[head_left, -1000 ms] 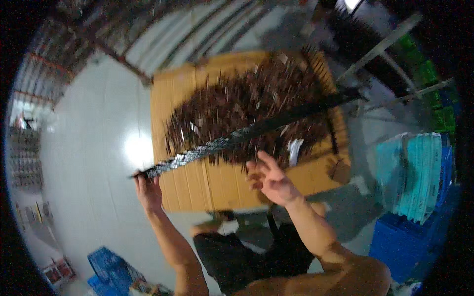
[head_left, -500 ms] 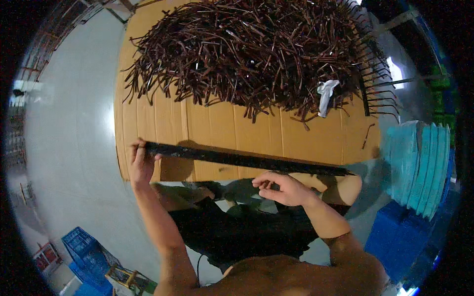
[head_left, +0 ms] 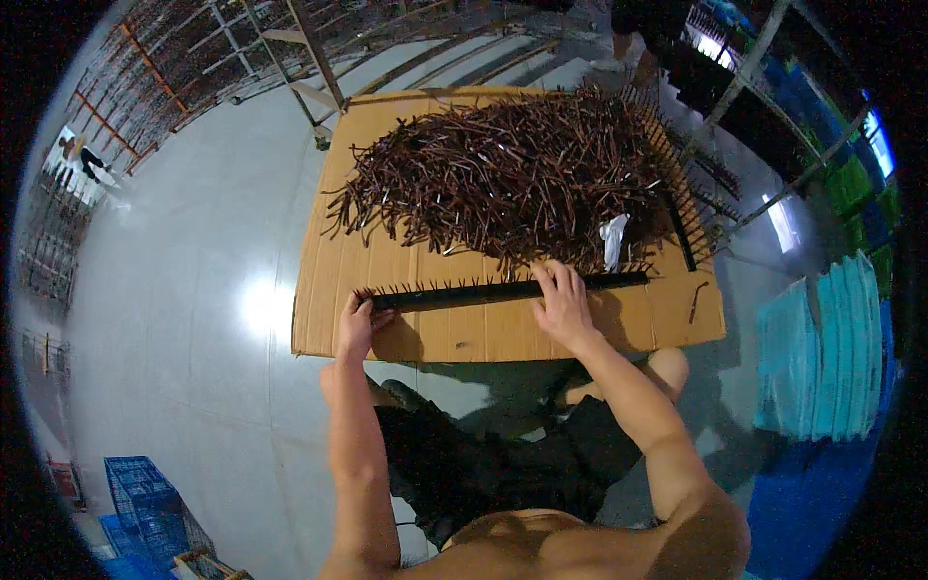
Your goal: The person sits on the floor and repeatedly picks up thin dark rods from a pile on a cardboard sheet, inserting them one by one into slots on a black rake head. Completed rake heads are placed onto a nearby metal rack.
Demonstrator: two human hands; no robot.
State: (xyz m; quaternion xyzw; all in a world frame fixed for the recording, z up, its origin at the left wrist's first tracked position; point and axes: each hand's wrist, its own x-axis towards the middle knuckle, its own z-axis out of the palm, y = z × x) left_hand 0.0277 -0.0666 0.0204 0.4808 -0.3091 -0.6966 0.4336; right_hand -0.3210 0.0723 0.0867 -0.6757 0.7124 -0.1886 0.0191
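A long black bar [head_left: 454, 295] with a row of short upright pins lies crosswise near the front of the cardboard sheet. Its left end is gripped in my left hand [head_left: 356, 327], thumb and fingers closed around it. Right of the bar's middle, my right hand [head_left: 565, 307] reaches over it, fingers on the far side and thumb on the near side. Beyond it spreads a large heap of thin dark brown curved sticks [head_left: 512, 174], resembling eyeglass temple arms. A crumpled white scrap [head_left: 613, 242] rests at the heap's near right edge.
Another black bar [head_left: 682, 232] bristling with curved sticks stands at the right of the cardboard [head_left: 319, 333]. One loose stick [head_left: 697, 302] lies near it. Stacked turquoise sheets [head_left: 822, 348] rise at the right, blue crates [head_left: 145, 498] at lower left. Metal racks [head_left: 314, 58] stand behind.
The bar has turned so its pins point up and now lies closer to the heap. My right hand has moved forward from apart onto the bar. The view has shifted, showing more floor behind.
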